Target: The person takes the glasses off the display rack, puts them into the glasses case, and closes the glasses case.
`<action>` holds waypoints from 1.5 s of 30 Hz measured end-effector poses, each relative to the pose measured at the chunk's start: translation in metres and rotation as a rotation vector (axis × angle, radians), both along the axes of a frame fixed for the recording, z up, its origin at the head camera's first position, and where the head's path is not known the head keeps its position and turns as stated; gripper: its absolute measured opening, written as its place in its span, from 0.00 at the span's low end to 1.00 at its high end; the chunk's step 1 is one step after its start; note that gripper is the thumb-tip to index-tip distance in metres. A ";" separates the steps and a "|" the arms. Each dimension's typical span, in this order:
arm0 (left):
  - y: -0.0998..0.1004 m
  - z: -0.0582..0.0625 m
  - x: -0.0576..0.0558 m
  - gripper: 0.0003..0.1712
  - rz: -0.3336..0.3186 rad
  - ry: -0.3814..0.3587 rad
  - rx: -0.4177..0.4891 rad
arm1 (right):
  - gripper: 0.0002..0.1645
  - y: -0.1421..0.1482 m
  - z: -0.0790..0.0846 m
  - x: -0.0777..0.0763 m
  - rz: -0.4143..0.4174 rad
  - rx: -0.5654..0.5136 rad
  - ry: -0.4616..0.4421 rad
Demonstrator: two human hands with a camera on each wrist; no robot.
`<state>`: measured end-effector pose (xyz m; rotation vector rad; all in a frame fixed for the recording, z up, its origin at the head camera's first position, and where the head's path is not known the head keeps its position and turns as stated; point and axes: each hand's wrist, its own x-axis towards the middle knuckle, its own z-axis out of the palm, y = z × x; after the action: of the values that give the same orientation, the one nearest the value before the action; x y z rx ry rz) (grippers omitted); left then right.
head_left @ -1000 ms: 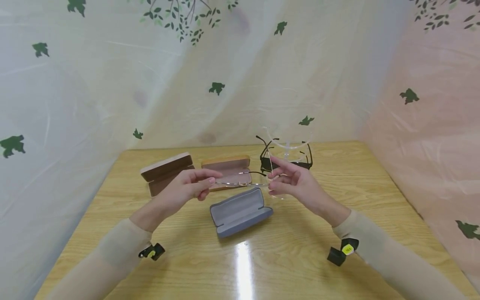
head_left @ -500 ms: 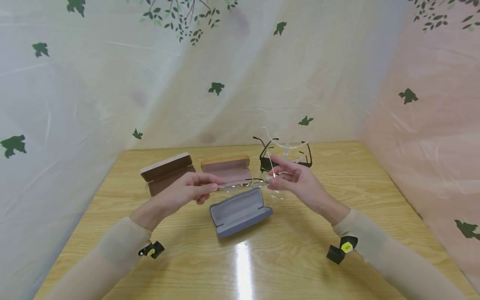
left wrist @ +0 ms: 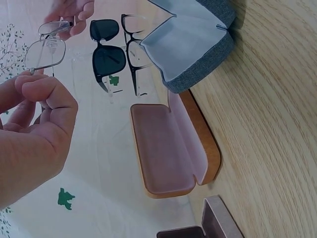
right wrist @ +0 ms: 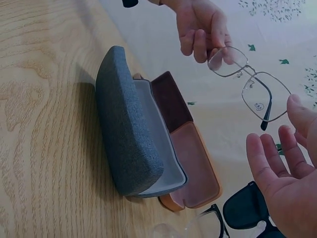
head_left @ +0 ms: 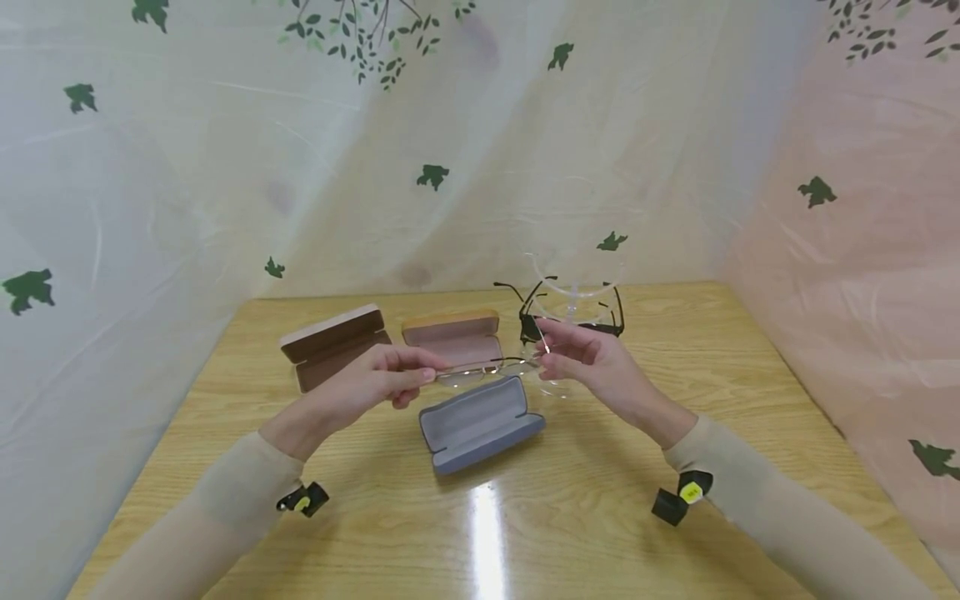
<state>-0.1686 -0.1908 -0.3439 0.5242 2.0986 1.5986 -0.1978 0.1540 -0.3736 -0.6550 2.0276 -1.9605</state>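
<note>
Wire-rimmed eyeglasses [head_left: 491, 369] with clear lenses and dark temple tips are held up between both hands, above the open grey case [head_left: 480, 425]. My left hand [head_left: 382, 373] pinches one end of the frame between thumb and curled fingers. At the other end is my right hand [head_left: 588, 354], its thumb at the rim and its index finger by the raised temple. In the right wrist view, one temple crosses behind the lens of the eyeglasses [right wrist: 251, 72]. The left wrist view shows the left hand [left wrist: 39, 111] gripping the near hinge end.
Behind the grey case lies an open orange case [head_left: 450, 323] with a pink lining. An open brown case [head_left: 333, 337] stands to its left. Black sunglasses [left wrist: 109, 58], black-framed glasses [left wrist: 133, 53] and a clear stand [head_left: 573, 292] are at the back right of the wooden table [head_left: 360, 517].
The upright temple by the right hand has swung leftward, inward toward the frame. The other temple has dropped closer to the lenses. The left hand has lowered slightly; the cases have not moved.
</note>
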 end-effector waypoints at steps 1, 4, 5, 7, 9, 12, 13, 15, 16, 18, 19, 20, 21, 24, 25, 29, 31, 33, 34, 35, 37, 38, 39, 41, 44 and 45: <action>0.000 0.000 0.000 0.18 0.000 0.000 0.002 | 0.31 0.000 0.000 0.000 0.003 0.007 0.005; 0.000 0.001 0.001 0.17 0.001 0.000 0.011 | 0.28 0.001 -0.004 -0.001 0.023 0.027 0.031; 0.000 0.001 0.001 0.18 0.004 0.000 0.009 | 0.26 0.001 -0.005 -0.001 0.033 0.032 0.044; 0.000 0.001 0.001 0.17 0.013 -0.001 0.003 | 0.25 0.000 -0.007 -0.001 0.055 0.044 0.068; -0.001 0.001 0.000 0.18 0.020 -0.001 -0.002 | 0.24 -0.001 -0.008 -0.001 0.074 0.040 0.076; -0.001 0.001 0.000 0.18 0.025 0.001 -0.012 | 0.23 -0.001 -0.008 0.000 0.092 0.030 0.058; -0.002 0.001 0.000 0.18 0.023 0.001 -0.011 | 0.23 -0.002 -0.008 0.000 0.096 0.028 0.049; -0.002 0.001 0.000 0.18 0.022 0.004 -0.016 | 0.22 -0.001 -0.009 0.000 0.107 0.026 0.037; -0.002 0.001 0.000 0.18 0.021 0.006 -0.019 | 0.22 -0.001 -0.009 0.000 0.114 0.030 0.039; -0.002 0.002 0.001 0.17 0.023 0.007 -0.016 | 0.20 -0.001 -0.010 0.000 0.129 0.047 0.064; -0.002 0.002 0.001 0.17 0.024 0.007 -0.014 | 0.19 -0.001 -0.010 0.000 0.137 0.057 0.082; -0.003 0.002 0.001 0.17 0.024 0.008 -0.012 | 0.19 -0.001 -0.010 0.000 0.144 0.066 0.101; -0.003 0.002 0.001 0.17 0.025 0.007 -0.009 | 0.18 -0.001 -0.010 0.000 0.152 0.074 0.122; -0.003 0.001 0.001 0.17 0.020 0.007 -0.003 | 0.16 -0.001 -0.011 0.000 0.166 0.084 0.167; -0.003 0.000 0.001 0.17 0.018 0.009 -0.003 | 0.16 -0.002 -0.010 0.000 0.167 0.082 0.171; -0.004 -0.001 0.000 0.18 0.009 0.018 -0.001 | 0.16 -0.003 -0.009 0.000 0.155 0.085 0.163; -0.004 -0.001 -0.001 0.18 0.010 0.022 -0.001 | 0.16 -0.003 -0.009 0.000 0.142 0.090 0.156; -0.004 -0.001 -0.001 0.19 0.018 0.023 -0.002 | 0.17 -0.004 -0.009 -0.001 0.124 0.088 0.144; -0.004 -0.001 0.000 0.21 0.026 0.024 -0.006 | 0.17 -0.005 -0.010 -0.001 0.110 0.083 0.134; -0.004 -0.001 0.000 0.23 0.031 0.028 -0.009 | 0.18 -0.005 -0.010 -0.001 0.095 0.075 0.120; -0.004 -0.002 0.001 0.27 0.039 0.036 -0.012 | 0.19 -0.007 -0.011 -0.002 0.064 0.050 0.082; -0.004 -0.002 0.001 0.29 0.040 0.037 -0.012 | 0.19 -0.008 -0.011 -0.002 0.049 0.035 0.060; -0.003 -0.003 0.002 0.32 0.038 0.037 -0.013 | 0.20 -0.008 -0.011 -0.002 0.035 0.023 0.039; -0.002 -0.004 0.003 0.33 0.027 0.033 -0.012 | 0.20 -0.010 -0.011 -0.002 0.019 0.002 0.001; 0.000 -0.006 0.005 0.32 0.013 0.017 -0.011 | 0.21 -0.012 -0.010 0.000 0.009 -0.009 -0.042; 0.000 -0.006 0.005 0.31 0.011 0.017 -0.014 | 0.21 -0.013 -0.010 0.000 0.007 -0.010 -0.054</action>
<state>-0.1634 -0.1909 -0.3500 0.5240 2.1268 1.5894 -0.1979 0.1412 -0.3833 -0.6033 1.9827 -1.9637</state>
